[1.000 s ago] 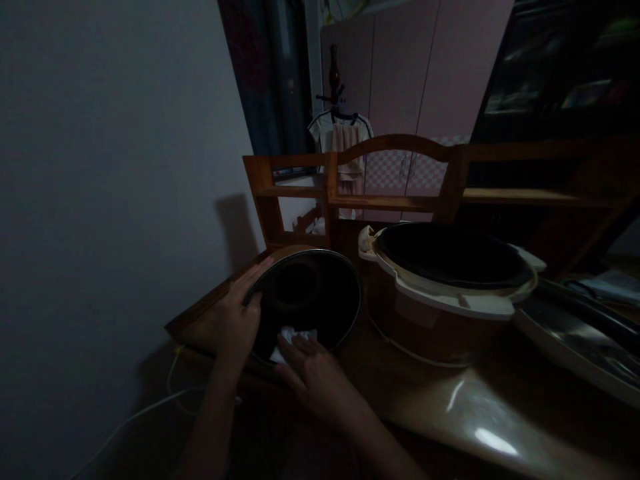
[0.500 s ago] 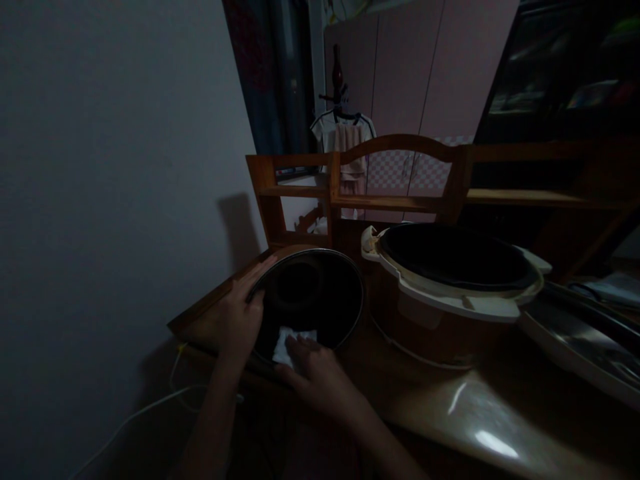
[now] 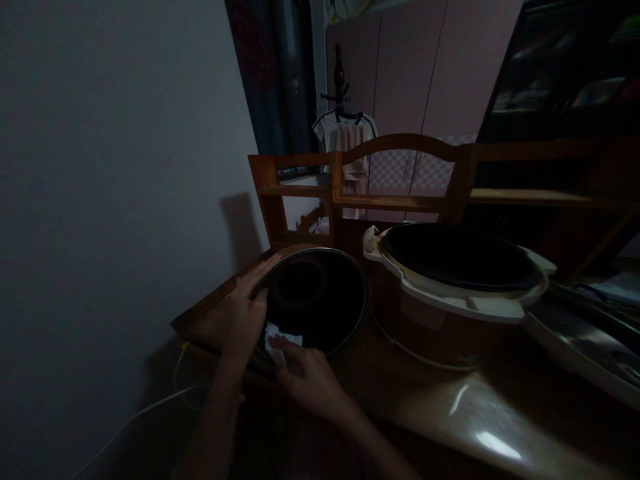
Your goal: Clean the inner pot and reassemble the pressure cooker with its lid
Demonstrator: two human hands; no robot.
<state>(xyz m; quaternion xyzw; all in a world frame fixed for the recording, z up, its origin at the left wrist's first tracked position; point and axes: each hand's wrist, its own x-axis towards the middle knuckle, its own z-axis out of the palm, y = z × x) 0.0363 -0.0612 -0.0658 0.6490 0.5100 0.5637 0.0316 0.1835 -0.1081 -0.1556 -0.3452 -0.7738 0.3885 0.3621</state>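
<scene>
At a wooden desk, the left hand pinched a pot (thumb inside); the right hand clutched a white wad.

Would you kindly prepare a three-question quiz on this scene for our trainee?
1. Fill the gap: the ____ hand holds the white wipe inside the pot.
2. True or false: the pot's opening faces straight up.
3. What stands to the right of the pot? (a) a kettle (b) a cooker (c) a lamp

Key:
1. Right; the left hand is on the pot's rim.
2. False; the pot is tilted, opening towards the person.
3. b, the cooker.
</scene>
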